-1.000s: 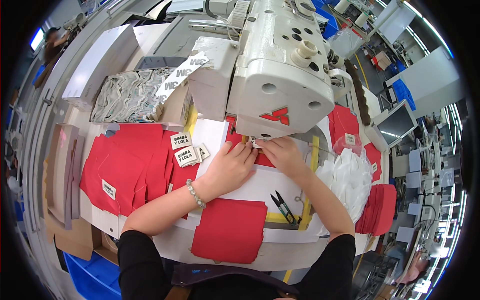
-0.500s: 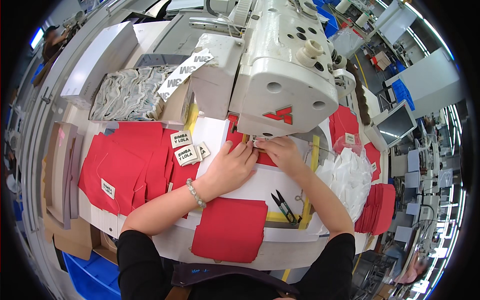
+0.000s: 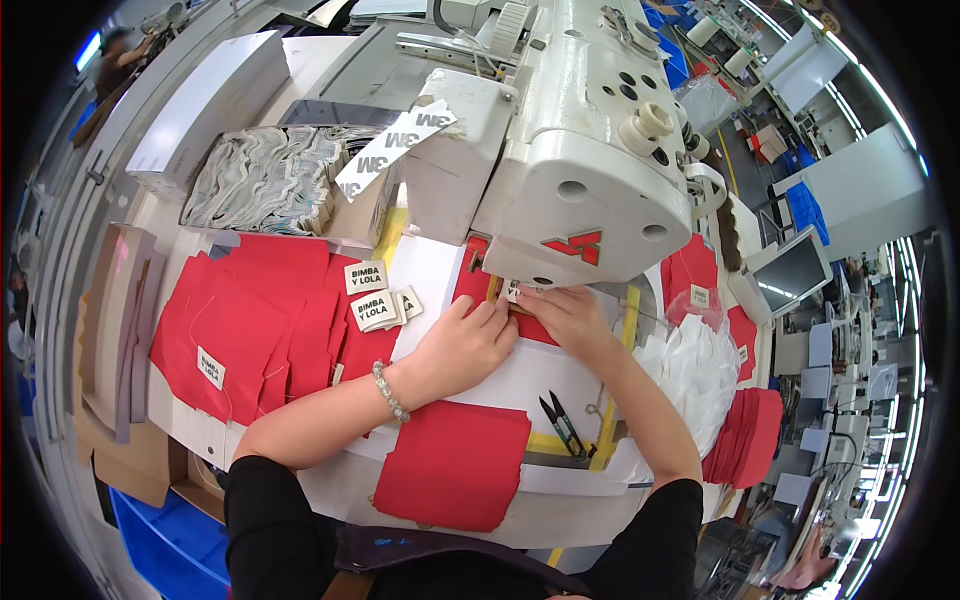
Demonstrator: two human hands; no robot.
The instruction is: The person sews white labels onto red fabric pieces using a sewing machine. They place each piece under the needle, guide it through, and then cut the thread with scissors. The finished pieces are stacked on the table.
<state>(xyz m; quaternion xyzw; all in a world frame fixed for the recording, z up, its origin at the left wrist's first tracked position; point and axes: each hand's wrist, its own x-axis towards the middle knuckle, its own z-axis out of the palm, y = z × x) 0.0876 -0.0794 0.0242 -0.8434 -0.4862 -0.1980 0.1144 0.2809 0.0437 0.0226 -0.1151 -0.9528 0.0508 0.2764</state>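
Under the head of a white sewing machine (image 3: 590, 190) lies a red fabric piece (image 3: 534, 329), with a small cream label (image 3: 511, 290) on it. My right hand (image 3: 570, 318) has its fingertips pressed together at the label's right edge, partly over it. To the left, my left hand (image 3: 462, 348) rests over the red piece's near left edge, fingers bent and close together. What those fingers hold, if anything, is hidden. Loose cream labels (image 3: 372, 310) lie beyond my left wrist, beside spread red fabric pieces (image 3: 240, 320). Between my forearms sits another red fabric stack (image 3: 455, 465).
Black thread snips (image 3: 565, 425) lie left of my right forearm. A box of bundled labels (image 3: 265, 180) stands at the far left, near a white carton (image 3: 210, 110). Crumpled white strips (image 3: 685, 375) and a red stack (image 3: 745, 435) lie at the right.
My left fingers have drawn back a little from the label, which now shows more. My right fingers stay at it. The whole view has shifted and tilted slightly.
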